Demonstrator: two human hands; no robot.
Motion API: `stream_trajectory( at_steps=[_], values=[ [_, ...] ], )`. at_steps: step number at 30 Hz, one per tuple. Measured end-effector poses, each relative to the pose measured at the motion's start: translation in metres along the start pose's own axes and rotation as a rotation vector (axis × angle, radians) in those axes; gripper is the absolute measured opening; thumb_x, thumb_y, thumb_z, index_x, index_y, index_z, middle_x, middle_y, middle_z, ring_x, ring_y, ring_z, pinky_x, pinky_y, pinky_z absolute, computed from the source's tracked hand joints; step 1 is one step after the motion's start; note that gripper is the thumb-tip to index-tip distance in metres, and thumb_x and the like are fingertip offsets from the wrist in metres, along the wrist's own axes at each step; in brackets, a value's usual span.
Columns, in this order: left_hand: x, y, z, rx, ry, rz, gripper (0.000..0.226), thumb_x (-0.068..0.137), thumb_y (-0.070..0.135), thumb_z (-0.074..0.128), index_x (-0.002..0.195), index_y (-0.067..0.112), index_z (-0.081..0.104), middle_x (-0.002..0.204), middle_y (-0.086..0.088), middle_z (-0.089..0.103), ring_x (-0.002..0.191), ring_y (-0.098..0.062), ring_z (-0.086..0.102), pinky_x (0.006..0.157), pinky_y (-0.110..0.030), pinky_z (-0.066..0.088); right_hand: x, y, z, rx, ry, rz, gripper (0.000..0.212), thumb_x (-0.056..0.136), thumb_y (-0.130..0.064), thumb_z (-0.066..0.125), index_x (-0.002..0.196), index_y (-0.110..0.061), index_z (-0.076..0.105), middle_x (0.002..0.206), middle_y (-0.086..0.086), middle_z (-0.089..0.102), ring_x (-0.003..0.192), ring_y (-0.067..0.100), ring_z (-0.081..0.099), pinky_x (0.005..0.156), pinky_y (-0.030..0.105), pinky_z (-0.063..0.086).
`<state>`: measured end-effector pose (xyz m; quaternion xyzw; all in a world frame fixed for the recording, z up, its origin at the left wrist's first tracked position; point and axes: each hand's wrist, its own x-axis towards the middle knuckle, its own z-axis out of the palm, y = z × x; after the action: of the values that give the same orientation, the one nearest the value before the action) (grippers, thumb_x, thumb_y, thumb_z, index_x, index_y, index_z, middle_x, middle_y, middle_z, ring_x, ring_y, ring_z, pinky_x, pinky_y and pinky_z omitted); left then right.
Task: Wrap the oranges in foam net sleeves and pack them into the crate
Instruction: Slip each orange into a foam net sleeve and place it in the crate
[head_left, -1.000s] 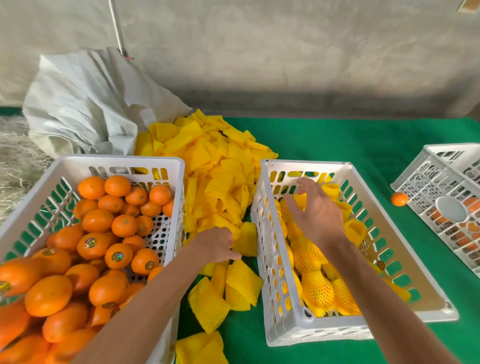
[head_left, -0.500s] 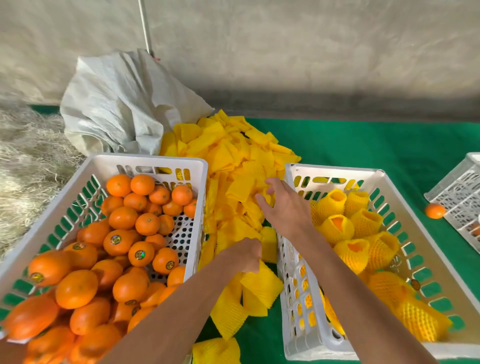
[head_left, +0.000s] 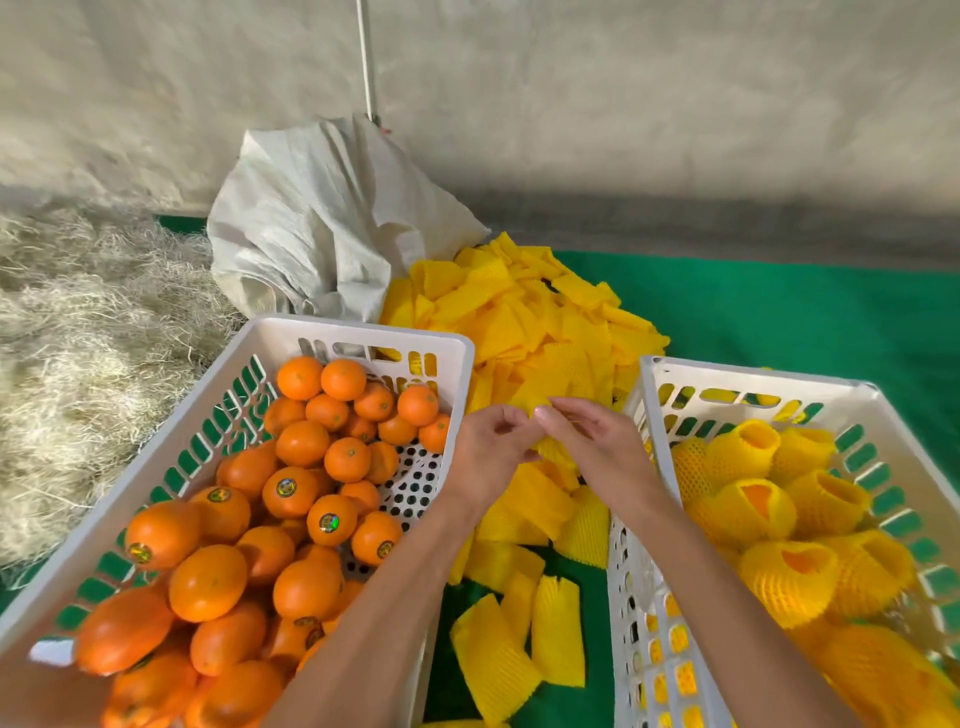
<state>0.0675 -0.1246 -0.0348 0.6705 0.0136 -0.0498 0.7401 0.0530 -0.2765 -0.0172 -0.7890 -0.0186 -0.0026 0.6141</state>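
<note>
Bare oranges (head_left: 291, 493) fill the white crate (head_left: 358, 332) on the left. The white crate (head_left: 748, 374) on the right holds several oranges in yellow foam net sleeves (head_left: 753, 509). A heap of flat yellow sleeves (head_left: 530, 322) lies between the crates on the green cloth. My left hand (head_left: 488, 452) and my right hand (head_left: 592, 441) meet over the heap's near side, and both pinch one yellow foam sleeve (head_left: 556, 447) at its top edge. Most of that sleeve is hidden behind the hands.
A crumpled white woven sack (head_left: 322, 218) lies behind the left crate. Dry straw (head_left: 78, 332) covers the ground at the left. More loose sleeves (head_left: 519, 660) lie on the green cloth (head_left: 779, 306) between my forearms. A grey wall and a thin pole (head_left: 366, 57) stand behind.
My right hand has left the right crate and come across to the sleeve heap. My left hand has lifted from the heap, and both now pinch one sleeve. The view has turned left.
</note>
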Motion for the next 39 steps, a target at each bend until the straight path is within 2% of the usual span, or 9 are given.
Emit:
stream_trajectory(
  at_steps=[7,10,13,18,24,27,29,35,39],
  values=[
    [0.005,0.006,-0.009,-0.263,-0.088,-0.219,0.041,0.077,0.051,0.081,0.086,0.011,0.071,0.094,-0.008,0.072,0.092,-0.017,0.070,0.085,-0.037,0.056,-0.004,-0.004,-0.006,0.066,-0.076,0.048,0.021,0.088,-0.025,0.078,0.109,-0.029,0.076,0.103,-0.013,0.077,0.100,0.001,0.070,0.079,0.012,0.054],
    [0.003,0.004,-0.007,-0.315,-0.087,-0.156,0.031,0.080,0.036,0.084,0.063,0.020,0.063,0.066,0.005,0.058,0.069,-0.008,0.062,0.071,-0.027,0.058,-0.003,-0.004,-0.004,-0.038,0.101,0.032,0.007,0.096,-0.025,0.070,0.101,-0.027,0.075,0.094,-0.014,0.075,0.091,0.001,0.069,0.080,0.019,0.054],
    [0.005,-0.005,-0.003,-0.020,-0.010,0.025,0.027,0.086,0.010,0.082,0.073,0.012,0.059,0.066,0.003,0.055,0.066,-0.011,0.057,0.066,-0.032,0.060,-0.003,0.001,-0.005,0.008,0.171,0.125,0.020,0.101,-0.033,0.061,0.100,-0.017,0.073,0.090,0.005,0.073,0.085,0.018,0.065,0.076,0.033,0.053],
    [0.003,-0.011,0.000,0.280,0.122,0.147,0.015,0.098,0.006,0.065,0.111,0.010,0.066,0.105,-0.013,0.056,0.080,-0.022,0.065,0.061,-0.033,0.064,0.001,-0.005,-0.012,0.800,0.154,0.366,0.030,0.103,-0.015,0.058,0.130,-0.002,0.060,0.124,0.015,0.071,0.116,0.026,0.068,0.095,0.037,0.057],
    [0.004,0.009,-0.011,-0.552,-0.181,-0.377,0.030,0.093,0.002,0.045,0.073,0.008,0.067,0.092,-0.017,0.071,0.086,-0.028,0.069,0.071,-0.039,0.063,0.002,-0.014,-0.010,0.956,0.094,0.630,0.037,0.096,-0.026,0.066,0.130,-0.012,0.061,0.119,0.015,0.074,0.109,0.030,0.071,0.077,0.037,0.063],
    [0.003,0.022,-0.020,-0.690,-0.348,-0.448,0.030,0.085,0.009,0.045,0.096,0.000,0.071,0.107,-0.019,0.069,0.101,-0.035,0.064,0.104,-0.046,0.047,0.001,-0.018,-0.007,0.968,0.017,0.618,0.042,0.097,-0.032,0.064,0.135,-0.014,0.061,0.120,0.015,0.073,0.113,0.032,0.070,0.088,0.045,0.059],
    [0.004,0.027,-0.028,-0.592,-0.325,-0.403,0.033,0.091,0.014,0.051,0.118,-0.002,0.061,0.116,-0.020,0.063,0.107,-0.035,0.061,0.110,-0.045,0.043,-0.001,-0.018,-0.001,0.938,-0.025,0.562,0.041,0.103,-0.032,0.056,0.140,-0.013,0.059,0.118,0.013,0.074,0.108,0.028,0.072,0.085,0.041,0.061],
    [0.002,0.029,-0.068,-0.290,0.075,-0.089,0.017,0.103,0.006,0.057,0.110,-0.007,0.065,0.098,-0.017,0.069,0.093,-0.031,0.070,0.089,-0.045,0.062,0.002,-0.012,0.000,0.958,-0.047,0.466,0.050,0.106,-0.039,0.048,0.149,-0.015,0.046,0.138,0.012,0.064,0.126,0.030,0.062,0.113,0.047,0.043],
    [-0.005,0.017,-0.130,0.697,0.128,0.034,0.014,0.103,0.018,0.058,0.105,0.012,0.070,0.100,0.002,0.073,0.093,-0.016,0.069,0.077,-0.035,0.057,0.002,-0.012,-0.003,0.956,-0.100,0.419,0.053,0.102,-0.041,0.057,0.148,-0.017,0.047,0.139,0.010,0.064,0.128,0.028,0.061,0.115,0.045,0.040]
  ],
)
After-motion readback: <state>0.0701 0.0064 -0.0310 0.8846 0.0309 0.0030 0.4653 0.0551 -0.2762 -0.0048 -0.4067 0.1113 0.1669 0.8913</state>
